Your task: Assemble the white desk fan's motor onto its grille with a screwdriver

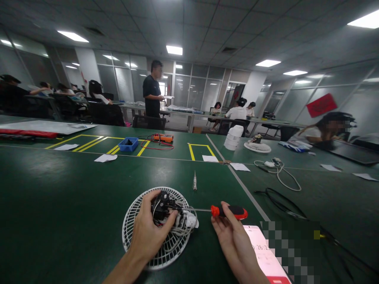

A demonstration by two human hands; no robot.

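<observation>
A white round fan grille (130, 232) lies on the green table, with a black fan motor (162, 203) and bundled white wires on top of it. My left hand (148, 227) is closed around the motor, thumb at its right side. In my right hand (232, 236) is a screwdriver (233, 212) with a red and black handle, held level. Its shaft points left and its tip reaches the motor beside my left thumb; the exact contact is too small to tell. A clear-handled small screwdriver (194, 182) lies beyond the grille.
A lit phone (260, 252) lies beside my right forearm. Black cables (284, 205) and a white cord (284, 177) spread at the right. Farther back are a blue bin (128, 145), an orange multimeter (163, 137), white cylindrical parts (233, 138) and another fan grille (257, 147). Several people sit beyond; one person (152, 92) stands.
</observation>
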